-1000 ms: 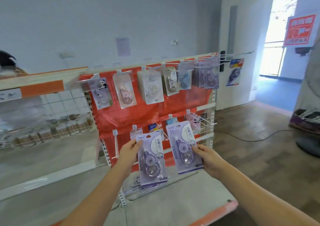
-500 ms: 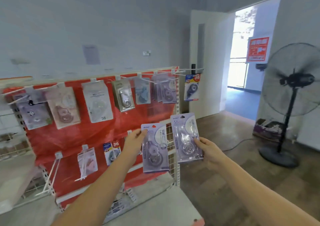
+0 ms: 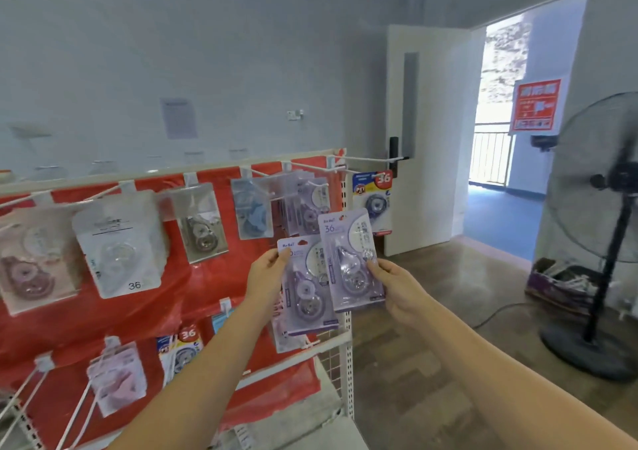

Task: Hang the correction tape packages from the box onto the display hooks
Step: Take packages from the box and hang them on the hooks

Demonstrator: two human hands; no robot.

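Two pale lilac carded correction tape packages (image 3: 348,259) carry white panels and purple print — behind them, a glossy red backing sheet (image 3: 193,297) on a white wire rack (image 3: 347,356); black pedestal fan (image 3: 600,235).

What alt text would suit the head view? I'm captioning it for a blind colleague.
A person's left hand and right hand each hold up a purple correction tape package before a red display rack hung with similar packs. A pedestal fan stands right, near an open door.
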